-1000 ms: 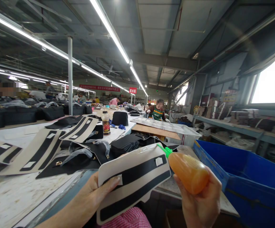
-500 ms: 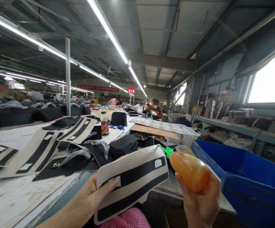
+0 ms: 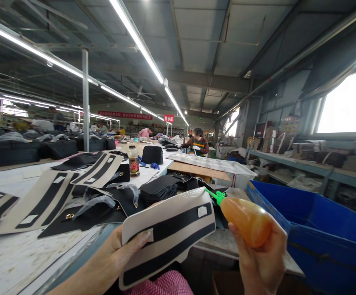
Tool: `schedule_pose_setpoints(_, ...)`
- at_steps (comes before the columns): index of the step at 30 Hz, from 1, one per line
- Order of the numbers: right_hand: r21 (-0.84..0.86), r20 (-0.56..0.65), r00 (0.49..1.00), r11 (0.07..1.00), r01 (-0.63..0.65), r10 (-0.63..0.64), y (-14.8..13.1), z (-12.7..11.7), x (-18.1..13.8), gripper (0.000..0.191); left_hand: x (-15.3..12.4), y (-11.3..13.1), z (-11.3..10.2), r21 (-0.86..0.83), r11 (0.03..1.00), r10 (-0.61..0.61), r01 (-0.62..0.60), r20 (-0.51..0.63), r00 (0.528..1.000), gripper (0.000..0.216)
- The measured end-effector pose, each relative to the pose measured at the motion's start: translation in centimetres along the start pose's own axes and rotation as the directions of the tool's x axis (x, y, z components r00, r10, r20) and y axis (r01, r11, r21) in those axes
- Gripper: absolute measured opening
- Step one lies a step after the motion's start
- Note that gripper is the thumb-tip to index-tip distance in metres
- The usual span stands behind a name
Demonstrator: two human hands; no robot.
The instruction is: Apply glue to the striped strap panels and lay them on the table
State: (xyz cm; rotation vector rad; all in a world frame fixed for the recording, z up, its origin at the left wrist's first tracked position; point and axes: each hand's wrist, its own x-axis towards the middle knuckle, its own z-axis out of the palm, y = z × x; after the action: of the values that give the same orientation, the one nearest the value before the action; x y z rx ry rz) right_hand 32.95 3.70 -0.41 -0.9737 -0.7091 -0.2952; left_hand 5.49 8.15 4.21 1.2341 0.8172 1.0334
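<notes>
My left hand [image 3: 131, 250] grips a cream bag panel [image 3: 172, 227] with two black stripes and small white patches, thumb on top near its left patch. The fingers beneath are hidden. In my right hand [image 3: 262, 256] is an amber squeeze bottle [image 3: 247, 221], its green nozzle [image 3: 217, 196] pointing left. The nozzle tip is at the panel's upper right corner; whether it touches, I cannot tell. Left of my hands, similar striped panels [image 3: 47, 196] lie on the table, overlapping black bag pieces [image 3: 88, 209] with wrapped handles and gold-coloured rings.
A stack of black pieces [image 3: 158, 189] lies behind the held panel. A labelled bottle [image 3: 133, 162] stands on the table [image 3: 5, 254] beside a black bag body [image 3: 152, 155]. To the right is a large blue bin [image 3: 328, 250]. Farther back sits a co-worker [image 3: 199, 143].
The view has shifted slightly, so the panel and background sit a little farther left. Both hands keep their holds, and the nozzle remains by the panel's corner.
</notes>
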Motion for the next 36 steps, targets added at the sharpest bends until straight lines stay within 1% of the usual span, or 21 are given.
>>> schedule_pose_setpoints(4,-0.021,-0.018,1.0,1.0,-0.023,0.023,0.3,-0.2,-0.1,0.078,0.4,-0.4,-0.7,0.01,1.0,0.011,-0.011,0.061,0.998,0.031)
schedule_pose_setpoints(6,-0.032,-0.026,0.999,0.999,-0.042,0.042,0.1,-0.1,-0.3,0.08,0.7,-0.7,-1.0,-0.005,1.0,0.003,-0.003,0.064,0.998,0.03)
schedule_pose_setpoints(9,-0.017,-0.022,0.998,0.998,-0.061,0.061,-1.1,0.2,-0.8,0.079,0.9,-0.7,-1.1,-0.032,0.999,-0.019,0.022,0.082,0.996,0.029)
schedule_pose_setpoints(12,0.01,0.022,0.997,0.997,-0.071,0.071,-2.5,0.6,-1.4,0.073,1.0,-0.5,-1.0,-0.023,0.998,-0.052,0.055,0.123,0.991,0.036)
schedule_pose_setpoints(14,0.021,0.042,0.997,0.998,-0.059,0.058,-2.7,0.6,-1.4,0.073,0.9,-0.5,-1.0,-0.015,0.998,-0.055,0.058,0.129,0.99,0.041)
schedule_pose_setpoints(17,0.009,0.021,1.0,1.0,-0.012,0.012,-1.9,0.5,-1.0,0.075,0.9,-0.7,-1.2,-0.007,0.998,-0.055,0.057,0.128,0.99,0.041)
schedule_pose_setpoints(20,-0.002,0.004,1.0,1.0,0.007,-0.007,-1.0,0.3,-0.6,0.075,0.9,-0.8,-1.3,0.003,0.998,-0.061,0.062,0.117,0.991,0.039)
schedule_pose_setpoints(25,0.013,0.04,0.999,1.0,0.025,-0.025,-0.8,0.3,-0.7,0.069,1.0,-0.3,-0.9,-0.017,0.998,-0.064,0.065,0.083,0.995,0.042)
schedule_pose_setpoints(28,-0.001,0.015,0.999,0.999,0.045,-0.045,-0.6,0.3,-0.5,0.074,1.1,-0.2,-0.8,-0.034,0.997,-0.061,0.065,0.085,0.994,0.04)
schedule_pose_setpoints(31,0.009,-0.004,1.0,1.0,0.019,-0.019,-0.4,0.5,-0.2,0.075,1.1,-0.5,-1.0,-0.015,0.999,-0.049,0.052,0.122,0.991,0.038)
schedule_pose_setpoints(33,0.012,-0.012,1.0,1.0,-0.001,0.001,-0.6,0.6,-0.2,0.075,1.0,-0.7,-1.2,0.003,1.0,-0.024,0.023,0.108,0.994,0.038)
schedule_pose_setpoints(36,0.017,-0.01,1.0,1.0,-0.019,0.019,-1.4,0.8,-0.6,0.074,1.0,-0.7,-1.2,-0.005,0.999,-0.037,0.037,0.068,0.997,0.04)
